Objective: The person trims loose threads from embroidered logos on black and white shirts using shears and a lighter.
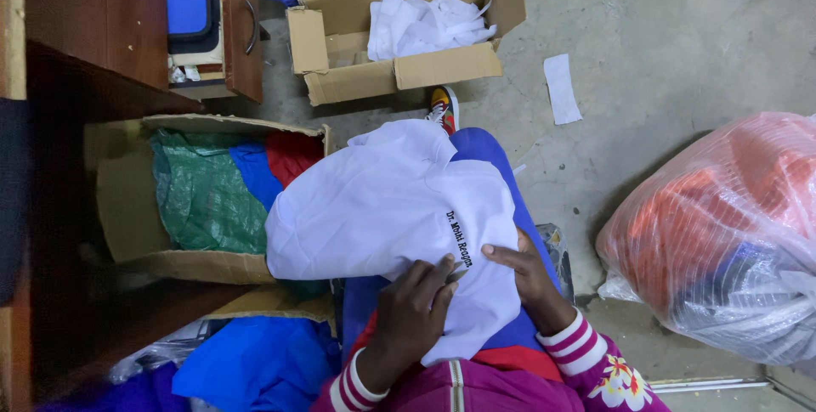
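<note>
A white cloth garment with a short line of dark embroidered lettering (391, 208) lies spread over the person's lap, draped across blue trousers (501, 174), with its upper edge reaching toward the open cardboard box of green, blue and red fabric (204, 191) on the left. The left hand (412, 310) rests on the lower part of the garment with its fingers bent and pressing into the cloth, seemingly pinching a fold, though the grip itself is hard to make out from this angle. The right hand (523, 272) lies flat and unclenched on the garment just beside the lettering, fingers extended to the left, holding the fabric down rather than grasping it. Both wrists show magenta sleeves with white striped cuffs. Farther away on the concrete floor (663, 30) stands a second open cardboard box holding crumpled white cloth (399, 25), and a loose white paper strip (562, 87) lies near it. A large clear plastic bag stuffed with orange and grey material (722, 234) sits to the right. A dark wooden cabinet with an open drawer (136, 21) stands at the upper left.
</note>
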